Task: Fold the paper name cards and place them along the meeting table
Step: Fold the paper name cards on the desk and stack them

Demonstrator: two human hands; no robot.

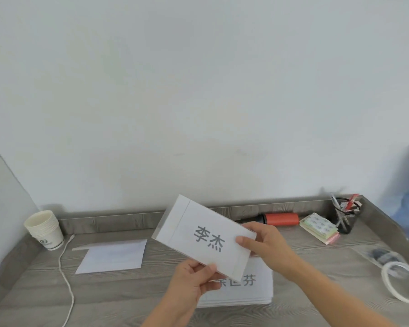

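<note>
A stack of paper cups [44, 228] stands at the far left against the tabletop's [128, 303] back rim, clear of the work. Beside it a pale folded sheet [113, 256] lies flat; it may be a card already creased, though the washed-out view leaves that unsure. The left hand [191, 282] pinches the lower edge of the name card [203, 234], thumb on its printed face. The right hand [265, 246] pinches its right end. The card is thus held above the tabletop and tilted, likely to check its creases. Beneath lies the stack of flat cards [257, 296].
</note>
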